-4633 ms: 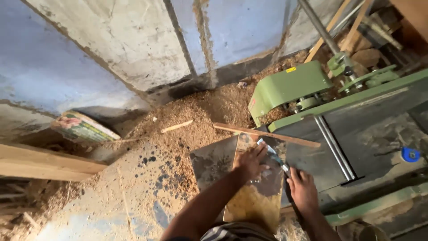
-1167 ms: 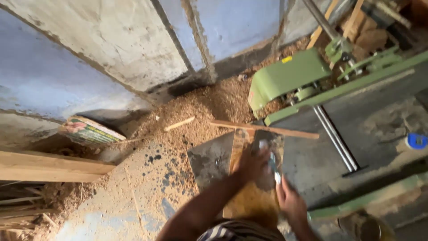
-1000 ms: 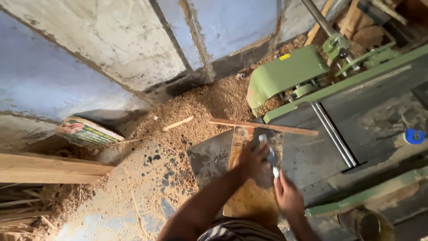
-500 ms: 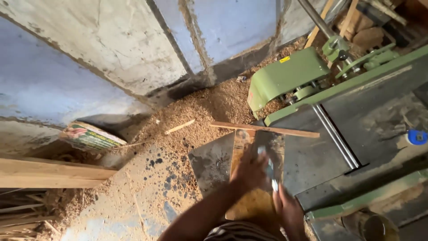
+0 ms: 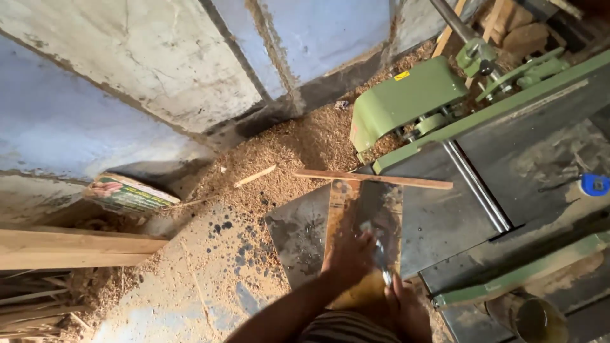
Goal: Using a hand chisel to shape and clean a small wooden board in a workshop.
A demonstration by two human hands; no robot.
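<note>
Sawdust floor, green-pink printed packet by wall; yellow label on green guard

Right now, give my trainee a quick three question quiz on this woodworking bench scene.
1. True or false: the left hand presses flat on the wooden board.
2. What lies across the board's far end? A) thin wooden strip B) hammer C) rope
3. Fill in: the right hand holds a slim ____ tool against the board.

Key: 1 true. 2 A, the thin wooden strip. 3 metal; its exact kind is blurred.
</note>
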